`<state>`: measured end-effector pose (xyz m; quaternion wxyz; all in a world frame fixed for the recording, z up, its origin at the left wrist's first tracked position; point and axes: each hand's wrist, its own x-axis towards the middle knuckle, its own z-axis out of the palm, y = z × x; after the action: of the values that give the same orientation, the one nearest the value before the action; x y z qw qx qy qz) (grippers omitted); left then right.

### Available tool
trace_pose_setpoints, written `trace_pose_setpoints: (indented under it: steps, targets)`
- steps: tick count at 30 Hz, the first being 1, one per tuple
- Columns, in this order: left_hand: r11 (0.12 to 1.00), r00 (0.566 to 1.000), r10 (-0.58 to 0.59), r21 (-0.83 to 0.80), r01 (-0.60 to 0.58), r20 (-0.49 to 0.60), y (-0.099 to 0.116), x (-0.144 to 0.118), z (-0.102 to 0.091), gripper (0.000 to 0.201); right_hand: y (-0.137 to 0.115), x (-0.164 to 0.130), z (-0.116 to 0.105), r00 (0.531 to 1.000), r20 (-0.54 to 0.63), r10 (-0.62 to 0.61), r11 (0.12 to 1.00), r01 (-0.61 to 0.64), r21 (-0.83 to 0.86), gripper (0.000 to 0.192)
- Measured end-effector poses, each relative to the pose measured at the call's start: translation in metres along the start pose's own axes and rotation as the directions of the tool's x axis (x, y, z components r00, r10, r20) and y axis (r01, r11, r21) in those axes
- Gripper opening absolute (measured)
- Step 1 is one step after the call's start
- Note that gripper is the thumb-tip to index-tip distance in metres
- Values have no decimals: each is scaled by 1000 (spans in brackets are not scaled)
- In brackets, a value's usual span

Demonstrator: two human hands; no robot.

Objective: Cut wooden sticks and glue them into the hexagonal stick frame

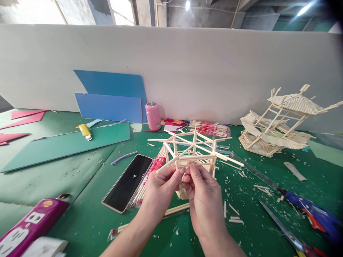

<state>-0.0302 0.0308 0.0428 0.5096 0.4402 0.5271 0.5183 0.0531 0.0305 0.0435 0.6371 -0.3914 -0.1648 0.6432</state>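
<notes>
A small frame of thin wooden sticks (194,146) stands in the middle, with posts, crossbars and long sticks jutting out past its top. At its near side, my left hand (163,189) is closed in a pinch beside the front left post. Close by, my right hand (205,192) also pinches, thumb and fingertips nearly touching the left ones. Between the two sets of fingertips runs a short wooden stick (184,165), partly hidden by the fingers. My hands cover much of the frame's lower part.
A finished-looking stick pavilion (281,125) stands right. Nearby lie a blue glue gun (308,207), scissors (284,228) and stick scraps. Left are a phone (128,184), a power strip (32,223) and a yellow cutter (84,131). A pink cup (153,116) stands behind, near bagged sticks (210,128).
</notes>
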Motion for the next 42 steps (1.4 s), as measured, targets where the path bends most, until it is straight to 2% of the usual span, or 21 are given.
trace_pose_setpoints:
  steps: [17,20,23,25,27,29,31,33,35,39,42]
  targets:
    - [999,999,-7,34,5,50,0,2,-5,25,1,2,-2,999,23,25,999,-24,-45,21]
    - [1000,996,-10,18,8,88,-1,3,-8,23,0,-2,-5,996,75,37,995,-30,-97,20]
    - [999,996,10,46,-14,86,1,5,-11,25,-4,-9,-14,993,120,7,972,22,-236,21]
    - [997,998,19,76,-23,56,4,6,-12,26,-9,-13,-25,989,122,-78,919,119,-377,21]
    - [996,999,13,86,-16,43,7,7,-12,26,-16,-11,-39,968,126,-217,818,251,-518,20]
    - [996,998,2,87,-7,58,9,9,-13,28,-21,-5,-53,918,142,-371,685,374,-625,19]
    - [996,997,3,89,-9,75,9,11,-14,32,-25,5,-62,858,199,-474,536,460,-708,21]
    - [996,995,6,87,-14,96,9,13,-15,35,-27,15,-64,818,285,-500,413,514,-752,24]
    - [996,994,7,91,-17,113,9,15,-16,38,-29,22,-62,803,365,-471,340,547,-765,25]
    - [992,994,6,126,-19,109,9,17,-19,39,-32,28,-51,803,427,-417,300,565,-769,22]
    - [990,997,11,140,-23,80,11,17,-17,36,-34,28,-48,793,436,-426,288,576,-765,22]
